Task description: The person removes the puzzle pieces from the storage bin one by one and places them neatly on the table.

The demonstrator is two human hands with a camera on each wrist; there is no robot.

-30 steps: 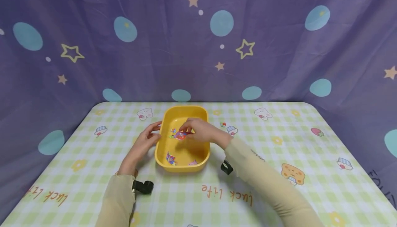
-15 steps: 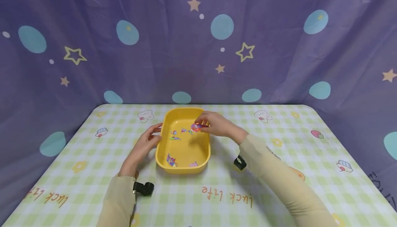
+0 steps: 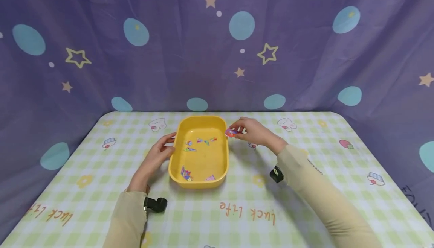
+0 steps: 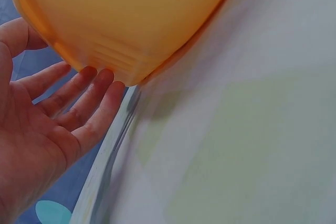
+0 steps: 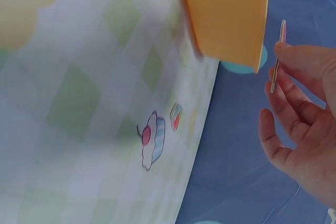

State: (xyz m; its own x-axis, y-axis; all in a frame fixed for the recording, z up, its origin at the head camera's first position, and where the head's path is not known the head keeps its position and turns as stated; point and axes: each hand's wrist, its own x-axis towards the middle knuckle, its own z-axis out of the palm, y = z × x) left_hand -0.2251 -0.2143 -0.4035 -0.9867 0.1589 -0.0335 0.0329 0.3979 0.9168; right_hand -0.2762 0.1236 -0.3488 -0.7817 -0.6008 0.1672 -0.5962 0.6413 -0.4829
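A yellow plastic tub [image 3: 199, 165] stands on the table, with small colourful flat pieces [image 3: 186, 173] scattered over its floor. My left hand [image 3: 155, 162] touches the tub's left outer wall; in the left wrist view its fingertips rest against the wall, fingers spread and relaxed. My right hand [image 3: 255, 131], beside the tub's right rim, pinches a thin flat purple-and-red piece [image 3: 231, 133] between thumb and fingers. Seen edge-on in the right wrist view, this piece is only a narrow strip. A small colourful piece [image 5: 176, 116] lies on the table right of the tub; my right hand hides it in the head view.
A table with a green-and-white checked, cartoon-printed cloth [image 3: 190, 221] bears the tub. Behind it hangs a purple curtain [image 3: 176, 60] with stars and blue ovals. Black wrist cameras [image 3: 155, 204] sit on both wrists.
My right hand has moved right and up out of the tub, carrying the purple-and-red piece past the right rim. Small pieces beneath it have come into view. My left hand has stayed against the tub.
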